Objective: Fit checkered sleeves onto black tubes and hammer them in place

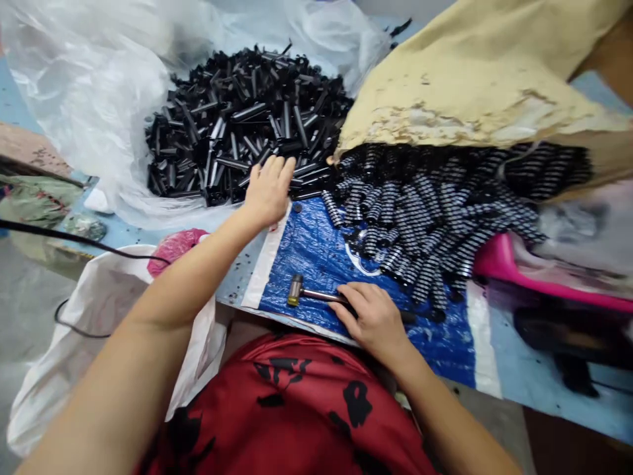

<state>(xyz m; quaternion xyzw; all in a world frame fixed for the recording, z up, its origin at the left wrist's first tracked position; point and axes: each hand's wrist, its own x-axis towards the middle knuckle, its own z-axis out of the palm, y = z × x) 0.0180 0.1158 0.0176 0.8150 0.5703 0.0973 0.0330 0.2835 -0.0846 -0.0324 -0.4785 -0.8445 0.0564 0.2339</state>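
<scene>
My left hand (270, 188) reaches to the front edge of a big heap of black plastic tubes (237, 125). Its fingers are bent together over the tubes, and their tips are hard to see, so what they hold is unclear. A small hammer (319, 295) with a metal and yellow head lies on a blue plastic sheet (311, 244). My right hand (373, 320) rests over the hammer's handle, its fingers curled round it. Right of the heap lies a pile of black ribbed rollers (420, 218), partly under a yellow sack.
Clear plastic sheeting (119, 112) lies around the heap. The yellow sack (445, 79) is at the back right, a pink container (514, 270) at the right. A white bag (93, 349) and a black cable (84, 242) are at the left.
</scene>
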